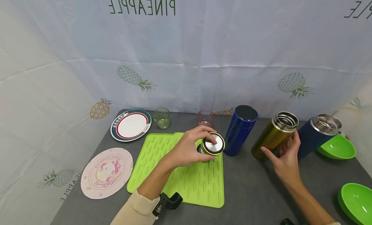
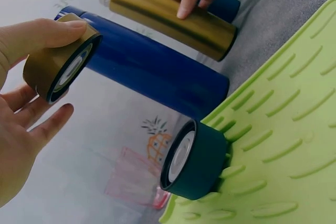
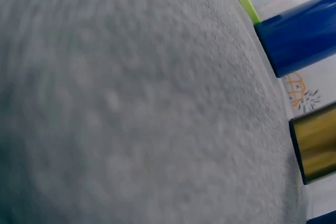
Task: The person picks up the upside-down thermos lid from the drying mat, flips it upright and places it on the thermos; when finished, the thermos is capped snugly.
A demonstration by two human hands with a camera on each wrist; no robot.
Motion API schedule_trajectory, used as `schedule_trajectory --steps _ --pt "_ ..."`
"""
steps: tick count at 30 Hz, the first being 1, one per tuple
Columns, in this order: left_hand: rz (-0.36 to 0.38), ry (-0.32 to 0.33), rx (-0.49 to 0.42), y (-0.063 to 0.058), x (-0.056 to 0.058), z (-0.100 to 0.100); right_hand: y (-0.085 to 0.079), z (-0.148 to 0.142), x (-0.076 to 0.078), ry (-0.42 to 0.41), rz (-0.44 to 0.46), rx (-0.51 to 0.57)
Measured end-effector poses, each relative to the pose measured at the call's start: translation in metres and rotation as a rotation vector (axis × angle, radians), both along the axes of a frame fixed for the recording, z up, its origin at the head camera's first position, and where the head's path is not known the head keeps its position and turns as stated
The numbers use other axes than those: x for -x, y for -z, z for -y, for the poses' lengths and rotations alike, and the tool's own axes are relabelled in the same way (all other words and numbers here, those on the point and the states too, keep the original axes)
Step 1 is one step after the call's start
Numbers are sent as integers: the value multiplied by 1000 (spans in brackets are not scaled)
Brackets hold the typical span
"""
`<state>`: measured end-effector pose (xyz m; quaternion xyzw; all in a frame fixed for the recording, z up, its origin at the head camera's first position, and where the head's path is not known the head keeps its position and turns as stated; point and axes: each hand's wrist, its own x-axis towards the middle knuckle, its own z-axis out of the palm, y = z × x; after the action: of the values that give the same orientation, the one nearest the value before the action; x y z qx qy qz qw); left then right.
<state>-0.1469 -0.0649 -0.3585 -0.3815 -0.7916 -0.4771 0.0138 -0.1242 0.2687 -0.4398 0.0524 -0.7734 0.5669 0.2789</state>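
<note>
Beige sleeve [image 1: 133, 210] nearest; left hand [image 1: 190, 149] pinching a gold lid [image 1: 215, 148] above the green mat [image 1: 194, 189].

Thumb and fingers hold that lid over the mat's far right part, its silver face toward the head camera; below, a dark teal lid [image 2: 202, 161] rests on the mat. Right of the mat, the right hand [image 1: 286, 158] curls round an uncapped gold bottle [image 1: 270, 138]. Between that bottle and the mat stands a capped blue bottle [image 1: 239, 131]; farther right of the mat are an uncapped navy bottle [image 1: 312, 136] and two green bowls [image 1: 338, 148]. Left of the mat lies a pink plate [image 1: 107, 173]; past its far edge, a pink glass [image 1: 206, 117].
</note>
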Motion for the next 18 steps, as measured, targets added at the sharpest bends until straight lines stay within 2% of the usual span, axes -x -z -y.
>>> schedule_trajectory --steps 6,12,18 --pt "13 4 -2 -1 0 -2 3 -1 2 16 -1 -49" --pt "13 -4 -1 -3 1 -2 -2 -3 4 -45 -16 -54" --pt "6 -28 7 -5 2 -2 -5 -8 0 -94 -16 -130"
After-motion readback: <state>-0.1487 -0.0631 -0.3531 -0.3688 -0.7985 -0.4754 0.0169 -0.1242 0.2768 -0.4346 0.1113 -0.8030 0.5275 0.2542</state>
